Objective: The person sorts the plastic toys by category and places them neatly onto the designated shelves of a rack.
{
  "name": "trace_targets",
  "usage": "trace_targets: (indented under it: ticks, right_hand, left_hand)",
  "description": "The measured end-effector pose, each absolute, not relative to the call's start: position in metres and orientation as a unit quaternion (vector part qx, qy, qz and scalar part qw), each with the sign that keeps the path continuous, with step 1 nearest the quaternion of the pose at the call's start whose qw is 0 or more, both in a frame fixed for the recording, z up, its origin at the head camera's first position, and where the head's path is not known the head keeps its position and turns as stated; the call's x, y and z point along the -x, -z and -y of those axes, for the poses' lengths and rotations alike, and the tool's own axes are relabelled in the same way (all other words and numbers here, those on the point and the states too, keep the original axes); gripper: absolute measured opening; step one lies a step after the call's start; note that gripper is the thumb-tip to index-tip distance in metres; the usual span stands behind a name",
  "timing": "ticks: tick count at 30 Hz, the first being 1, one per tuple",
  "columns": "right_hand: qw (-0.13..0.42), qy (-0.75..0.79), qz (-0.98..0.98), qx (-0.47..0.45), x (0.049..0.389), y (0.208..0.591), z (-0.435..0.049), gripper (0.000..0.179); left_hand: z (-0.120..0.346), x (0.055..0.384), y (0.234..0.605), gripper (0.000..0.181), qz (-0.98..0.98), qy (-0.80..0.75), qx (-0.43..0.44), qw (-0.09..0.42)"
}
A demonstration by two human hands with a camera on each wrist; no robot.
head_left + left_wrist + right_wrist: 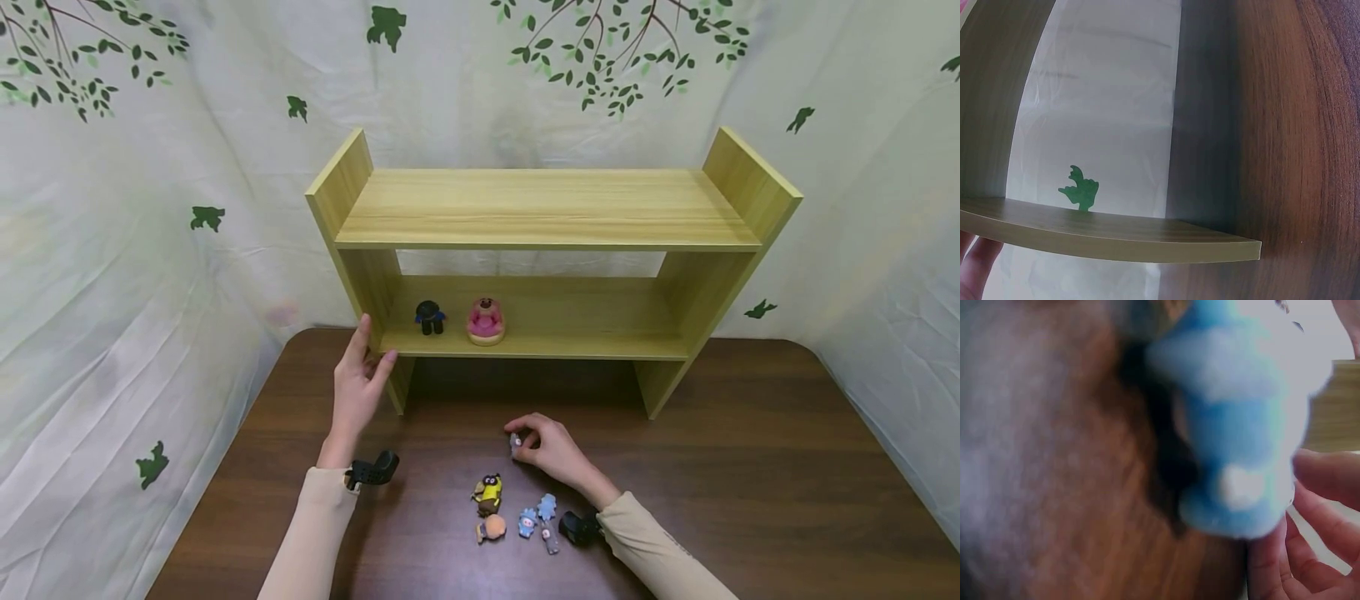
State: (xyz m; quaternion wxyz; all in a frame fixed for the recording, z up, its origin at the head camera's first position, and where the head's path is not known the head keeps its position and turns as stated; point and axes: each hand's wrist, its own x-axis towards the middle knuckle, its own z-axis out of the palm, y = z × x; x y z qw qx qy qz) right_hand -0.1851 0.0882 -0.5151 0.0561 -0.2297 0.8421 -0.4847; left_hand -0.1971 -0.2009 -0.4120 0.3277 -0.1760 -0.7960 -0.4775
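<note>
My right hand (553, 450) pinches a small grey figurine (516, 443) between thumb and fingers, low over the table in front of the shelf. A blurred light-blue figurine (1235, 431) fills the middle of the right wrist view and hides what the fingertips hold there. My left hand (358, 392) is at the left side panel (1116, 245) of the wooden shelf, fingers extended along its outer side and thumb by the middle board's front edge. On that board stand a dark figurine (430, 317) with blue arms and a pink bear figurine (486, 322).
Near the table's front lie a yellow-and-brown figurine (489, 494), a peach-headed one (492, 527), two light-blue ones, including the left one (527, 522), and another grey one (550, 537). The shelf's top board (547, 208) is above them. A leaf-patterned cloth (480, 100) hangs behind.
</note>
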Motion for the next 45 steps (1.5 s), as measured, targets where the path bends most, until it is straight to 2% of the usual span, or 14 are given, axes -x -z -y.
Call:
trace_targets:
  ticks: [14,29,45]
  right_hand:
    - [0.037,0.458,-0.855,0.242,0.186,0.516,-0.087,0.013]
    - [0.073,0.518,-0.817,0.241,0.18,0.503,-0.09,0.01]
    - [0.065,0.568,-0.774,0.271,0.166,0.434,-0.092,0.016]
  left_hand:
    - [0.2,0.196,0.411,0.076,0.801,0.477,0.165,0.322]
    - [0.2,0.197,0.411,0.078,0.799,0.477,0.168,0.325]
    - [0.2,0.197,0.412,0.075,0.8,0.477,0.167,0.324]
